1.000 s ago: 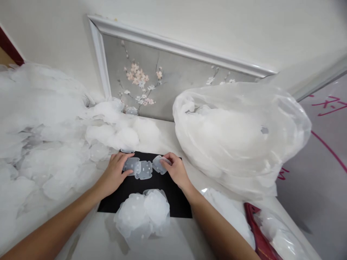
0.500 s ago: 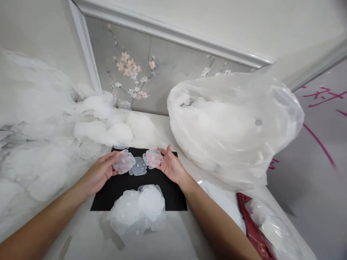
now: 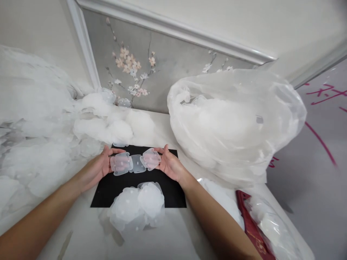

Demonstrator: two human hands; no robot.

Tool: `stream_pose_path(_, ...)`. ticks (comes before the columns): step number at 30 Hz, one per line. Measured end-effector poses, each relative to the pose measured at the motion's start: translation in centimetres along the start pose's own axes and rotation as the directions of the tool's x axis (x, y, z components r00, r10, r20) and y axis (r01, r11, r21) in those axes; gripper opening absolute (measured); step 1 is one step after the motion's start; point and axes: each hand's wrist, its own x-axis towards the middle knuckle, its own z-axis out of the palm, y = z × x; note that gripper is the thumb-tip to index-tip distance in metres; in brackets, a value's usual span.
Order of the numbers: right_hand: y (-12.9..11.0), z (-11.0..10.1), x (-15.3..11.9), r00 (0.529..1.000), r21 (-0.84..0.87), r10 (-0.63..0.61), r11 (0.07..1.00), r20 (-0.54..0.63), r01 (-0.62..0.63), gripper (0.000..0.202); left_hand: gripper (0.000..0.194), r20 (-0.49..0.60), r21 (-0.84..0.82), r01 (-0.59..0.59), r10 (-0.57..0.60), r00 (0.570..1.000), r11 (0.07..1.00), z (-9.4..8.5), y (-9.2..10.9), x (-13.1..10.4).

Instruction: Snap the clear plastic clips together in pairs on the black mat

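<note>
Three thin translucent plastic pieces with notched edges and small holes form a row above a black mat point(image 3: 168, 187). My left hand point(image 3: 99, 169) holds the left plastic piece point(image 3: 121, 163) at its outer side, with fingers behind it showing through. On the other side, my right hand point(image 3: 171, 164) has the right plastic piece point(image 3: 150, 159), tilted, by its outer edge. Between them, the middle plastic piece point(image 3: 138, 164) meets both neighbours at its sides; whether they are hooked together I cannot tell. A small heap of similar pieces point(image 3: 138, 206) lies at the mat's front edge.
Piles of translucent pieces point(image 3: 35, 162) cover the left side. A large clear plastic bag point(image 3: 230, 133) full of them stands at the back right. A red object point(image 3: 252, 224) and a smaller clear bag point(image 3: 276, 227) lie at the right. A framed flower picture point(image 3: 162, 72) stands behind.
The left piece has turned flatter and more level, and my left hand has shifted slightly left with its thumb raised. My right hand has barely moved. The view has shifted slightly.
</note>
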Motion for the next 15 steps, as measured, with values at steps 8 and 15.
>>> stream_pose_path(8, 0.8, -1.3, 0.3, 0.989, -0.076, -0.018, 0.997, 0.149, 0.03, 0.058, 0.099, 0.022, -0.029, 0.015, -0.015, 1.0, 0.999, -0.2, 0.0, 0.1)
stream_pose_path(15, 0.9, -1.5, 0.2, 0.98, -0.081, -0.031, 0.996, 0.198, 0.048, 0.061, 0.107, -0.012, -0.03, 0.044, -0.044, 0.999, 0.999, 0.5, 0.6, -0.3)
